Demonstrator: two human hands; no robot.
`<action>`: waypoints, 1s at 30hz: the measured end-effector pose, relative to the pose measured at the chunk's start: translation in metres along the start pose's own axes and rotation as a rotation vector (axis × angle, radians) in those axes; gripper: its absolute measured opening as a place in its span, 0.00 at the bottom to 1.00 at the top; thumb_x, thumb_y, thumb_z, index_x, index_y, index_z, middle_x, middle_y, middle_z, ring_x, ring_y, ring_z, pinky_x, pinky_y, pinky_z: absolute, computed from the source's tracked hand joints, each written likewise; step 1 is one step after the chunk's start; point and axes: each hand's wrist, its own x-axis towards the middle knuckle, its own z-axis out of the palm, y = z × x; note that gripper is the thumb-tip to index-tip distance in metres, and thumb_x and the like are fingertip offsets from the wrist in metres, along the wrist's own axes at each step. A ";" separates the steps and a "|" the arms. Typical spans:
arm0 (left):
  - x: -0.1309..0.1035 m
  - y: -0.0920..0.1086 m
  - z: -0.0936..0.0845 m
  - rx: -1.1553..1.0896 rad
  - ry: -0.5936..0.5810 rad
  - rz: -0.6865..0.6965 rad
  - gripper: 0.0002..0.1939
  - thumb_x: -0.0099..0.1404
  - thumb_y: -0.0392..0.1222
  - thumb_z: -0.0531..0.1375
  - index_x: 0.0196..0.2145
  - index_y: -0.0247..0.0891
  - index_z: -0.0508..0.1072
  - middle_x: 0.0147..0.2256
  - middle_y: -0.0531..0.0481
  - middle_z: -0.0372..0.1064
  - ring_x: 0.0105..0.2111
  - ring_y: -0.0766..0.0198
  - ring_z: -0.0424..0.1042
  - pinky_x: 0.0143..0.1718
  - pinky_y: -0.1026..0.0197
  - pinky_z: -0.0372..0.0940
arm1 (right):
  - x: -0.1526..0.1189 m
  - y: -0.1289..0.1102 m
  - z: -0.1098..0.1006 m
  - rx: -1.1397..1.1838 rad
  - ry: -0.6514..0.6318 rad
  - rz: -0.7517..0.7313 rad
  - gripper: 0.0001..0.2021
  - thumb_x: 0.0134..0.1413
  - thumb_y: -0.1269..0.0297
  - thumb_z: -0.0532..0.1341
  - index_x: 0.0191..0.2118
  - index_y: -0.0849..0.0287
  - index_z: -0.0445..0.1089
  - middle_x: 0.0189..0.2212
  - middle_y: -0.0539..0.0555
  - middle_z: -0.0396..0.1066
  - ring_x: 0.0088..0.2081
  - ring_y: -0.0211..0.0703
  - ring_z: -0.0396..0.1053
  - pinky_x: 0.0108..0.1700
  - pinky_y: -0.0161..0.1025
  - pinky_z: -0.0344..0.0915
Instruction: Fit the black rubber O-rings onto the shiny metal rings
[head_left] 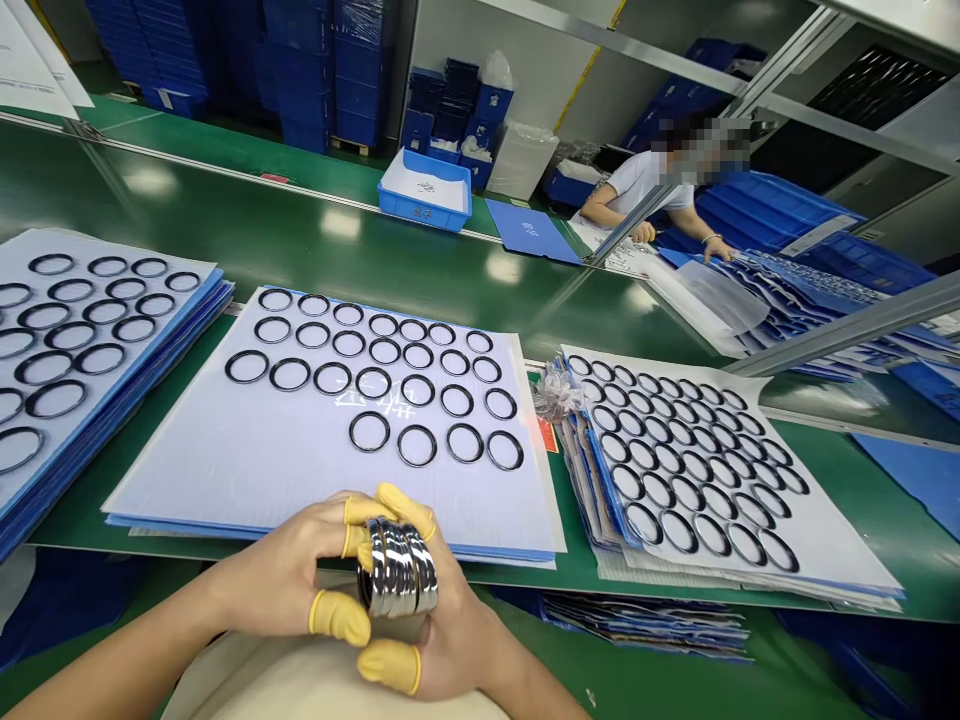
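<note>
A short stack of shiny metal rings (401, 570) is held on its side in front of my body. My right hand (454, 625) curls around it from the right, with yellow finger cots on the thumb and fingertips. From the left, my left hand (289, 570) grips at the stack's near-left end, its cotted fingers on the top edge and its thumb low beside the end ring. Just beyond lies a white sheet (247, 470) on blue board, bearing rows of black-looking rings (373, 383). The last row there is shorter, filling only the right part.
Ring-covered sheet stacks stand at left (112, 390) and right (690, 460). Crumpled clear plastic (559, 390) sits between the middle and right stacks. A blue tray (425, 190) rests farther back. Across the bench, a person (645, 195) handles sheets near a slanting metal frame bar (855, 320).
</note>
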 end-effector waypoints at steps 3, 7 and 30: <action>-0.004 0.001 -0.002 0.146 0.035 0.050 0.28 0.62 0.64 0.53 0.49 0.44 0.73 0.51 0.44 0.67 0.52 0.55 0.62 0.54 0.54 0.59 | 0.001 -0.001 -0.002 0.164 -0.038 0.015 0.40 0.57 0.48 0.58 0.67 0.49 0.35 0.62 0.62 0.50 0.62 0.57 0.55 0.61 0.55 0.53; -0.009 0.001 -0.004 0.271 0.075 0.151 0.24 0.66 0.59 0.52 0.53 0.45 0.69 0.53 0.44 0.67 0.51 0.56 0.63 0.55 0.53 0.57 | 0.003 -0.001 -0.002 0.383 -0.042 0.079 0.42 0.54 0.48 0.61 0.67 0.51 0.39 0.57 0.62 0.59 0.58 0.57 0.61 0.60 0.56 0.56; -0.043 -0.012 -0.010 0.307 0.404 0.008 0.13 0.69 0.39 0.55 0.49 0.39 0.73 0.54 0.43 0.67 0.52 0.58 0.68 0.55 0.58 0.62 | 0.041 0.011 0.002 0.382 0.099 0.422 0.08 0.49 0.55 0.66 0.30 0.52 0.78 0.32 0.56 0.75 0.35 0.53 0.71 0.39 0.49 0.71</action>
